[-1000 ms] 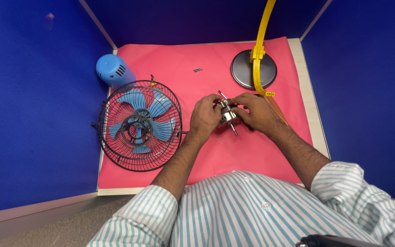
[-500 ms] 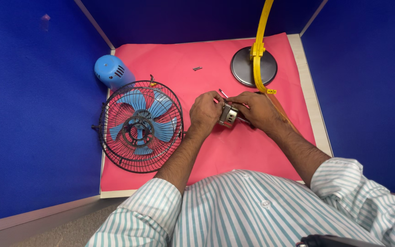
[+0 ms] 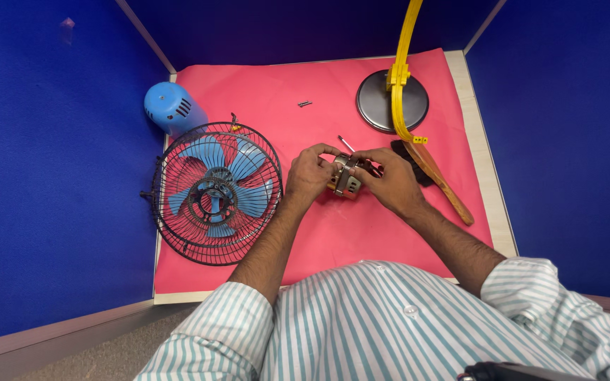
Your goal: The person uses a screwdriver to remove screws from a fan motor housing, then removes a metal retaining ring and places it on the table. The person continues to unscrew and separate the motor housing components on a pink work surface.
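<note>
A small metal fan motor (image 3: 345, 180) with a thin shaft (image 3: 347, 144) pointing away from me sits between both hands over the pink mat (image 3: 262, 92). My left hand (image 3: 310, 173) grips its left side with curled fingers. From the right, my right hand (image 3: 387, 180) holds it, fingertips on its top.
A black wire fan guard with blue blades (image 3: 213, 192) lies at the left. A blue motor cover (image 3: 169, 108) is behind it. A round grey base (image 3: 392, 100) with a yellow curved arm (image 3: 402, 77) stands at the back right, a wooden-handled brush (image 3: 438, 176) beside it. Loose screws (image 3: 305, 104) lie farther back.
The motor has been turned in my hands, so its shaft shows less of its length. Both hands stay on it.
</note>
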